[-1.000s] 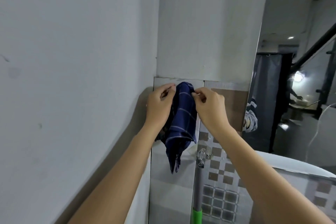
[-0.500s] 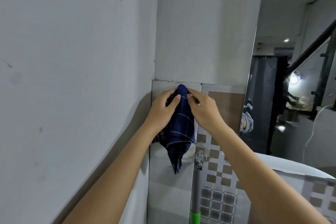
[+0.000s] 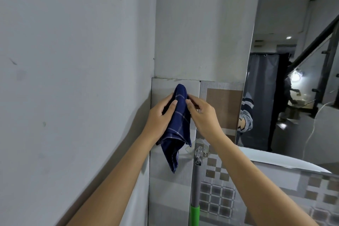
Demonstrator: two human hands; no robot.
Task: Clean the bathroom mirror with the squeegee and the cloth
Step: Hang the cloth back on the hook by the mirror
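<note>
Navy checked cloth (image 3: 177, 126) hangs lengthwise, tail pointing down.
Left hand (image 3: 160, 117) and right hand (image 3: 203, 113) both pinch its bunched top against grey tile (image 3: 161, 90).

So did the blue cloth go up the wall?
Yes. The blue cloth has crept upward: its top now sits nearer the tile's top edge, pinched between both hands.

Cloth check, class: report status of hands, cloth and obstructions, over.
Left hand and right hand both pinching blue cloth against tiled wall. Mirror off right, untouched. Green-handled pole hanging below.
</note>
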